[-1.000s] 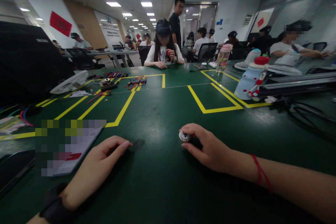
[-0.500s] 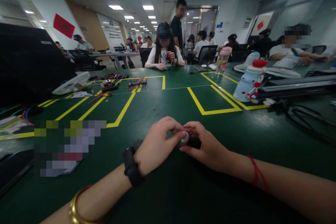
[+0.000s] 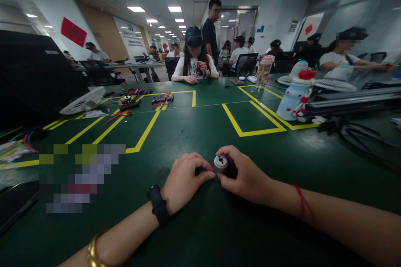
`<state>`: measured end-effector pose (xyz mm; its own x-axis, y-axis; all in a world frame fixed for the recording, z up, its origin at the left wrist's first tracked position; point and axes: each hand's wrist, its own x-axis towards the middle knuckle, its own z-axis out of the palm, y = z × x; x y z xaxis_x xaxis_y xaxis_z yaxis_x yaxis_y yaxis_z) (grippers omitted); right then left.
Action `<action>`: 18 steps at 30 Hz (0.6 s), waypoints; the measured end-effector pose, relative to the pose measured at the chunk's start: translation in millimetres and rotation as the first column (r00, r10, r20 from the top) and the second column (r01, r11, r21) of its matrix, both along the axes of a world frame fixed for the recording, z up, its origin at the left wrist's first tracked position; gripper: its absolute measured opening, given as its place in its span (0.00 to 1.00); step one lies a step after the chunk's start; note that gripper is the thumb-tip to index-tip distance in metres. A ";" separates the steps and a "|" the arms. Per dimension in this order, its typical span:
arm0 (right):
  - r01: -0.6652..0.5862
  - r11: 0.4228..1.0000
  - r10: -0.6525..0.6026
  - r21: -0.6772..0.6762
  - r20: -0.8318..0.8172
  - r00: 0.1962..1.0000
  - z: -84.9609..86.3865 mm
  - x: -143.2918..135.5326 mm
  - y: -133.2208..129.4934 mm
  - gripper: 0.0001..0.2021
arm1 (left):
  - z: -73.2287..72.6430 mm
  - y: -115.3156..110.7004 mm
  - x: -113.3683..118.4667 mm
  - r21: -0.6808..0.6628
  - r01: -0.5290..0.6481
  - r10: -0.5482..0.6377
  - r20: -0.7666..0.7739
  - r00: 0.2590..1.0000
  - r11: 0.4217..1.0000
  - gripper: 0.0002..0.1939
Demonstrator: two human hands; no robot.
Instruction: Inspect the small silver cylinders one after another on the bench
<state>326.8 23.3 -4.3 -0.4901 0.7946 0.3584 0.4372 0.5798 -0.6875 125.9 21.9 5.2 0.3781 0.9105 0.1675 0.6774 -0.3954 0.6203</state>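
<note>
The biggest thing is the green table [image 3: 184, 233], which fills the middle and bottom of the frame. A big black thing [image 3: 34, 79] takes up the left edge. At the top middle, a person [image 3: 194, 60] sits across the table with something red in one hand. A blue bottle [image 3: 288, 100] with a red top stands right of the middle. A messy bunch of thin wires [image 3: 162, 99] lies a bit left of the middle, far from the hands.

Both hands are close together, just below the middle of the frame. The right hand [image 3: 247, 175] curls its finger and thumb around the small metal cylinder [image 3: 221, 164], finger at the back and thumb at the front. The left hand [image 3: 186, 177] has its finger and thumb tips close to each other. I can't tell if they pinch something tiny, or if they touch the metal or stop just beside it.

The smallest is that cylinder, right between the hands. It seems to stand up on the table, its long way pointing up and its holey top showing. The right hand is nearer, and the left fingertips sit at its lower left.
</note>
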 end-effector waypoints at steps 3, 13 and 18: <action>0.014 1.000 -0.014 0.001 -0.009 1.000 0.2 -1.8 0.1 0.19 | 3.1 -0.5 -0.2 -0.010 -0.003 0.003 0.004 1.000 1.000 0.05; 0.655 0.755 -0.651 0.017 0.132 0.747 21.7 164.3 13.2 0.28 | 25.4 -22.9 -99.7 -0.223 -0.318 0.342 0.080 0.936 0.922 0.17; 0.849 0.488 -0.843 0.203 0.362 0.398 2.9 300.0 10.9 0.26 | 1.0 -22.0 -146.4 -0.338 -0.442 0.532 0.249 0.809 0.831 0.19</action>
<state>626.8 34.3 -1.5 0.3546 0.8822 0.3099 0.9053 -0.2410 -0.3498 -20.5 -0.1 6.2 -0.1618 0.9849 -0.0612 0.4829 0.1331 0.8655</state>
